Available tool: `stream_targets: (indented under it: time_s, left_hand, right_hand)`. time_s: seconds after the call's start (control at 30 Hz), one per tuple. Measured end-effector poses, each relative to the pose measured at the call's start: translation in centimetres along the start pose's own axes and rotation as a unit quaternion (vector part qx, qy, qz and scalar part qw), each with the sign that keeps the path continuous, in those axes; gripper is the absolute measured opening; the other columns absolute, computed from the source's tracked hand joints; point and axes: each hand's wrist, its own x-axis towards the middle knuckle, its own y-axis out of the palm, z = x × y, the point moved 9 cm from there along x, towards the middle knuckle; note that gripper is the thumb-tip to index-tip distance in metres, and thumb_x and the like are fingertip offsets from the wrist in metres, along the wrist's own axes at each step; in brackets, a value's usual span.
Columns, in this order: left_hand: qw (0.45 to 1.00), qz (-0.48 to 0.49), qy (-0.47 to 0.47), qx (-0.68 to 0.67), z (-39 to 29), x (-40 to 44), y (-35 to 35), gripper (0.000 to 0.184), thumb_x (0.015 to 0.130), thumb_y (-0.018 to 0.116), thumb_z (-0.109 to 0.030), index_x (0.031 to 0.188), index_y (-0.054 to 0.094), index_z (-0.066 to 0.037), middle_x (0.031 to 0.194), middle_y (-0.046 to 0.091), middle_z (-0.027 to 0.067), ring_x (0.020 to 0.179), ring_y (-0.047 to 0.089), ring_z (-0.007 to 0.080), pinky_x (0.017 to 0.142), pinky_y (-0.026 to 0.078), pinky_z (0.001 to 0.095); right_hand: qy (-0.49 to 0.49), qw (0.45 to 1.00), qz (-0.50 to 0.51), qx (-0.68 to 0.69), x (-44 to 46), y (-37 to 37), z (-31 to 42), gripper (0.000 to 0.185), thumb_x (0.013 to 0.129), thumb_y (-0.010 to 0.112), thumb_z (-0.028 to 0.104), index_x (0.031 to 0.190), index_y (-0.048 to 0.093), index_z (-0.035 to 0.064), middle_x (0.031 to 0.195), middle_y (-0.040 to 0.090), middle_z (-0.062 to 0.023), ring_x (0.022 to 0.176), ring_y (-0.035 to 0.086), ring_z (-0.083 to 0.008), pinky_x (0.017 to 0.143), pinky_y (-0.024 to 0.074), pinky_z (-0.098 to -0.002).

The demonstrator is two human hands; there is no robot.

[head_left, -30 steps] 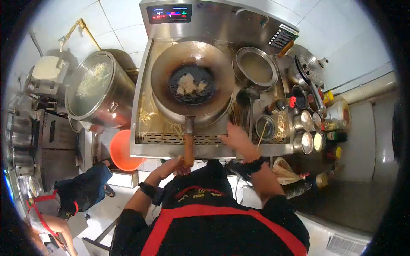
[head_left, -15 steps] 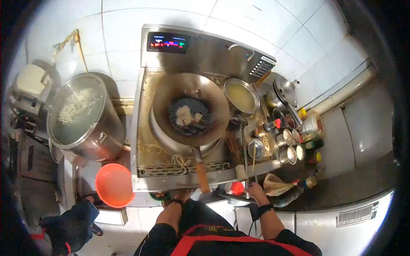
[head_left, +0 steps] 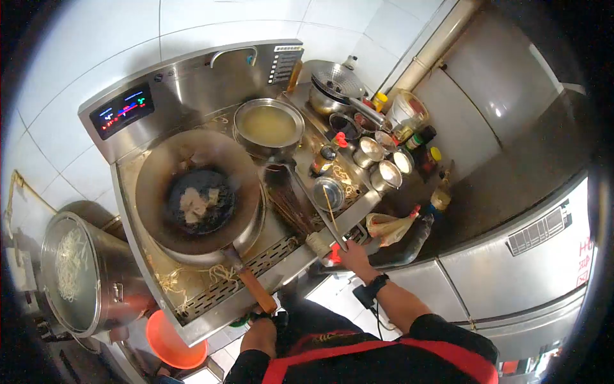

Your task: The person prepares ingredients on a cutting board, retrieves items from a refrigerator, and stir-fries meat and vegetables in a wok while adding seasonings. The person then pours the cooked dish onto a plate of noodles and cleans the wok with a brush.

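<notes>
A wok [head_left: 150, 211] with dark liquid and pale clumps of food sits on the stove, its wooden handle [head_left: 258, 291] pointing toward me. My left hand [head_left: 259, 320] is low beside the handle's end; its fingers are hidden. At the stove's front edge, my right hand [head_left: 353, 257] is closed round the end of a long metal ladle handle [head_left: 323, 217]. The ladle's dark bowl lies between the wok and a pot of yellowish liquid [head_left: 268, 126]. A bamboo brush [head_left: 318, 244] lies just left of my right hand.
A tall pot of noodles [head_left: 73, 269] stands at left, above an orange basin [head_left: 176, 342]. Metal seasoning bowls [head_left: 386, 175], bottles and a strainer [head_left: 339, 78] crowd the stove's right side. Plastic bags [head_left: 387, 227] lie at the front right.
The view has swung right. My right hand has moved from above the stove's front to the ladle handle and closed on it. My left hand has dropped from the wok handle's end.
</notes>
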Motion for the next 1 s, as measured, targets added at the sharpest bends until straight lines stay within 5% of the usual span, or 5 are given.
stream_targets:
  time_s: [0.27, 0.4, 0.47, 0.67, 1.0]
  left_hand:
    - [0.997, 0.025, 0.026, -0.074, -0.5, -1.6, -2.9, 0.059, 0.088, 0.05, -0.052, 0.128, 0.051, -0.008, 0.121, 0.06, 0.0172, 0.111, 0.057, 0.0312, 0.092, 0.045, 0.0418]
    - [0.957, 0.172, 0.017, -0.232, -3.3, -7.7, -8.5, 0.058, 0.088, 0.049, -0.052, 0.128, 0.052, -0.009, 0.12, 0.06, 0.0168, 0.111, 0.058, 0.0306, 0.091, 0.046, 0.0416]
    - [0.898, 0.334, -0.023, -0.284, -3.2, -10.8, -6.6, 0.056, 0.092, 0.047, -0.049, 0.128, 0.051, -0.006, 0.117, 0.062, 0.0159, 0.108, 0.06, 0.0257, 0.089, 0.048, 0.0376]
    - [0.63, 0.194, -0.032, -0.752, -15.4, -14.7, -19.5, 0.057, 0.091, 0.053, -0.048, 0.124, 0.052, -0.001, 0.118, 0.061, 0.0153, 0.117, 0.053, 0.027, 0.099, 0.042, 0.0426]
    - [0.746, 0.085, 0.026, -0.66, -13.2, -18.5, -22.3, 0.055, 0.096, 0.052, -0.031, 0.138, 0.037, 0.001, 0.126, 0.055, 0.0146, 0.115, 0.055, 0.0235, 0.096, 0.044, 0.0352]
  right_hand:
    - [0.01, 0.981, 0.149, 0.125, -4.2, -4.0, 3.9, 0.025, 0.08, 0.061, 0.021, 0.096, 0.061, 0.0014, 0.072, 0.063, -0.0089, 0.064, 0.059, -0.017, 0.06, 0.0484, -0.0337]
    - [-0.076, 0.925, 0.258, 0.268, -3.7, -3.9, 12.1, 0.05, 0.087, 0.059, 0.017, 0.134, 0.045, 0.0078, 0.083, 0.061, -0.0072, 0.064, 0.056, -0.0116, 0.055, 0.0459, -0.0273]
    - [-0.103, 0.911, 0.277, 0.287, -3.1, -2.6, 14.7, 0.051, 0.087, 0.058, 0.016, 0.135, 0.044, 0.0072, 0.082, 0.059, -0.0058, 0.061, 0.053, -0.0103, 0.052, 0.0443, -0.0261]
    - [-0.123, 0.884, 0.339, 0.298, -3.4, 4.2, 19.4, 0.044, 0.088, 0.056, 0.012, 0.13, 0.046, 0.0035, 0.064, 0.051, -0.0001, 0.047, 0.045, -0.0084, 0.044, 0.0402, -0.0249]
    - [0.005, 0.725, 0.524, 0.447, -9.3, 3.9, 18.5, 0.045, 0.088, 0.051, 0.006, 0.132, 0.042, 0.0072, 0.062, 0.043, 0.0, 0.042, 0.042, -0.0095, 0.036, 0.0341, -0.0251]
